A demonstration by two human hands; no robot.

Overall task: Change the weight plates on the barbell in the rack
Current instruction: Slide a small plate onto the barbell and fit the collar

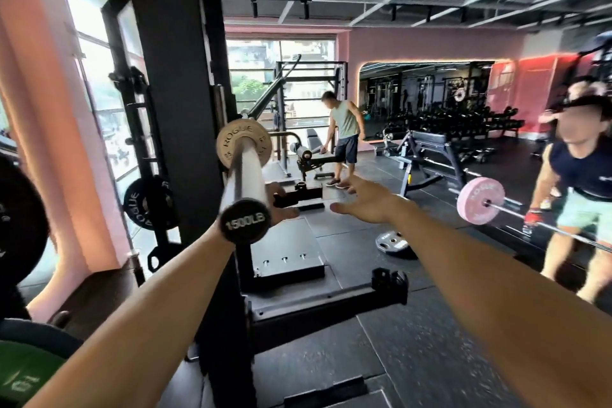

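Head view: the barbell (244, 172) sits in the rack (175, 83), its bare sleeve end pointing at the camera. The left hand (281, 205), mostly hidden behind the sleeve, reaches beneath it; grip cannot be told. The right hand (367, 202) hovers beside, fingers spread, holding nothing. An uneven load could tip the bar. Floor to the right lies open, bar a loose plate (394, 242).
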